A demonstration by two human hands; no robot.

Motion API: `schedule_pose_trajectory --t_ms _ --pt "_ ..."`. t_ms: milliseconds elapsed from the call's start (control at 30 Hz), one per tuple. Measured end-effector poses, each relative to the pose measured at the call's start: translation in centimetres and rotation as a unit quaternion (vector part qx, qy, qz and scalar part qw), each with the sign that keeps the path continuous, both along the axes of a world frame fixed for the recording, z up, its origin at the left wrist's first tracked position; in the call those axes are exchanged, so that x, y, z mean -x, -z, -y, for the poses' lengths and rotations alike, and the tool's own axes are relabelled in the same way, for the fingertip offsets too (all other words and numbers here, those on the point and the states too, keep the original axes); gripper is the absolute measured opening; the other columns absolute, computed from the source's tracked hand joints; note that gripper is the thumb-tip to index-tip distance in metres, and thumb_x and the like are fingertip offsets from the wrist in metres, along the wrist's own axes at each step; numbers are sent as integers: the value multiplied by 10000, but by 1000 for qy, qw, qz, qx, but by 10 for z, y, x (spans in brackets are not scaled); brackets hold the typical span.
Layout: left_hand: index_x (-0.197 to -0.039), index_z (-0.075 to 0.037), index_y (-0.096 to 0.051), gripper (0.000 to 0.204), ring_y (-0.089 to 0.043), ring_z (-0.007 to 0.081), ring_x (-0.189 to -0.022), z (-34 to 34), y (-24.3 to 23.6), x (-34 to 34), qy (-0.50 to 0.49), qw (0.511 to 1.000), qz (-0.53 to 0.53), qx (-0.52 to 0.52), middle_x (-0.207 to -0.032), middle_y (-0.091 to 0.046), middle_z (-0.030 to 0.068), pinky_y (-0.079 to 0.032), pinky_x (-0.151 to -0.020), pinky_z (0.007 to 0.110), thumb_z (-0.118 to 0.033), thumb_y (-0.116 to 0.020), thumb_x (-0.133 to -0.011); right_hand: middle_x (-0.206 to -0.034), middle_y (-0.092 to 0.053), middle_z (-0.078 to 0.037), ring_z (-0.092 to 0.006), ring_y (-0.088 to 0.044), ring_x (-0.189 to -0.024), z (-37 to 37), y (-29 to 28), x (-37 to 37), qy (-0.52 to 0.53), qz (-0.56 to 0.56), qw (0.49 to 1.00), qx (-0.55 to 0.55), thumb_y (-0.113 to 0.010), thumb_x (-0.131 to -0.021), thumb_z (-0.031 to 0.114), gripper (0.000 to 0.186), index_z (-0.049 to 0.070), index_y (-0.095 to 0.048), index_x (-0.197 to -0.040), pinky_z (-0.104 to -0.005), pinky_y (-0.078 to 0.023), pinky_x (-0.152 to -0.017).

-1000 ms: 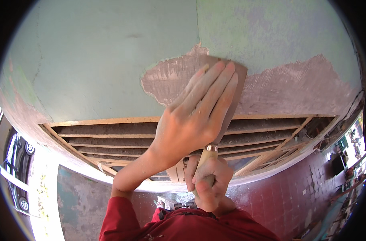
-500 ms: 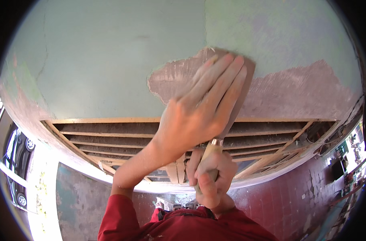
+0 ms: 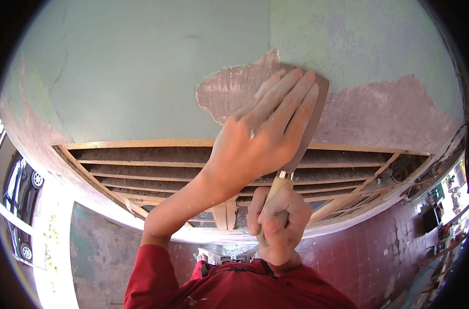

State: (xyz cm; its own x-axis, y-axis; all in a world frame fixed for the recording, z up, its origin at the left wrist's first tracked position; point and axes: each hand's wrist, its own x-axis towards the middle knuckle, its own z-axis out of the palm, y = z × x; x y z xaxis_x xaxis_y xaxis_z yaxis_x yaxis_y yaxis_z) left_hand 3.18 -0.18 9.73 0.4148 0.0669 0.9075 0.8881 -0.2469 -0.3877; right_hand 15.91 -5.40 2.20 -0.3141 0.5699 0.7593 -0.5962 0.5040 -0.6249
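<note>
My left hand (image 3: 257,131) lies flat with fingers stretched over the broad metal blade of a trowel (image 3: 312,116), pressing it against the wall. A small pale flake rests on the back of that hand. Below it, my right hand (image 3: 280,221) is wrapped round the trowel's wooden handle. The blade's far end touches the edge of the green paint (image 3: 141,72), beside a bare grey-brown patch (image 3: 229,92) with ragged edges. Much of the blade is hidden under my left hand.
Under the painted wall runs a wooden louvred vent (image 3: 141,170) with a light frame. A stepladder top (image 3: 229,255) shows below my body. Red tiled floor (image 3: 347,262) lies far down on the right, with a parked dark car (image 3: 20,206) outside at the left.
The view has shifted slightly over the wall. Against the wall, the blade and my left hand sit a little lower, showing more of the bare patch's upper tip. Both grips are unchanged.
</note>
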Motion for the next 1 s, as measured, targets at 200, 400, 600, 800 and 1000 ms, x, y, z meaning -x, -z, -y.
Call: schedule_pose_trajectory --t_ms 200,400,600,800,1000 --pt "-1162 54 -664 405 -660 285 -1186 -2 -13 1 5 1000 8 -20 -1262 -675 133 -560 -1037 390 -51 -676 -770 -582 -494 -70 -97 -457 -475 -12 -8 12 28 -29 996 -79 -564 -918 139 181 38 -493 -786 -235 -310 -445" --pt "-1175 45 -665 408 -649 280 -1210 0 0 1 -12 1000 10 -15 -1271 -676 125 -560 -1038 384 -57 -671 -780 -565 -486 -62 -129 -420 -480 -10 2 13 16 -37 999 -21 -647 -778 8 169 40 -493 -715 -278 -299 -480" --pt "-1183 46 -663 421 -648 283 -1214 2 -13 2 -15 1000 -1 -16 -1276 -674 128 -557 -1043 383 -45 -677 -771 -569 -490 -41 -127 -427 -496 -15 -7 17 17 -32 999 -10 -656 -807 -9 196 41 -492 -711 -275 -303 -492" --pt "-1176 43 -666 415 -646 272 -1218 1 -14 3 -14 999 4 -31 -1275 -676 121 -554 -1049 373 -28 -680 -767 -598 -522 -45 -116 -439 -515 -18 -9 12 41 -1 998 -49 -662 -804 -22 194 33 -494 -722 -276 -322 -506" --pt "-1214 7 -666 431 -648 267 -1224 1 -10 0 -19 1000 19 -16 -1300 -673 111 -564 -1029 371 -22 -675 -784 -604 -534 -35 -94 -458 -520 -11 -1 9 23 -22 999 7 -695 -809 -6 215 35 -502 -724 -258 -325 -515"
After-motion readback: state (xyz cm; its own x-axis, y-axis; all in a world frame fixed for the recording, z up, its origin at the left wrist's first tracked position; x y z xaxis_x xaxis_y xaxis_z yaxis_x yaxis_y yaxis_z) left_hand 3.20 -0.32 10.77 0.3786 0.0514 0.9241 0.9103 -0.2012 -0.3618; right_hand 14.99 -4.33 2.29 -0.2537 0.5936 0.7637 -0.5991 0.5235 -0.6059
